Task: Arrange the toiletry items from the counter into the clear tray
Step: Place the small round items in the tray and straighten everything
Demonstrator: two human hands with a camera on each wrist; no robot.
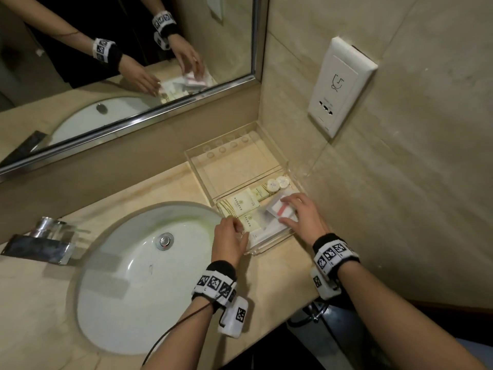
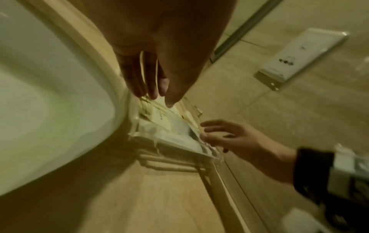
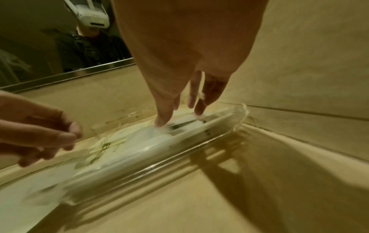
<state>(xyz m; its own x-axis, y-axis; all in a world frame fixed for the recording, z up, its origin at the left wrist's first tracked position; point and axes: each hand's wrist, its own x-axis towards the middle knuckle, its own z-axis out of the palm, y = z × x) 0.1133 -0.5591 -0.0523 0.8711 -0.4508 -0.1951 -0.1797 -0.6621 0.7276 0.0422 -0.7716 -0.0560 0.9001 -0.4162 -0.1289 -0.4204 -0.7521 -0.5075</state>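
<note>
Tidying stage: right hand [image 1: 304,218] fingers [image 1: 289,201] spread, pressing red-striped sachet [image 1: 280,210] inside clear tray [image 1: 240,153]. Left hand [image 1: 230,239] fingers curled at cream packets [image 1: 246,222]; pinch unclear. Next: square packets flat.

Packet print [image 1: 243,202] too small

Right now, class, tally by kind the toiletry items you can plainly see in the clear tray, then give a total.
Round white pots: 2
Cream printed packets: 3
Clear packet with red stripe: 1
Total: 6, though more may lie hidden underneath.
</note>
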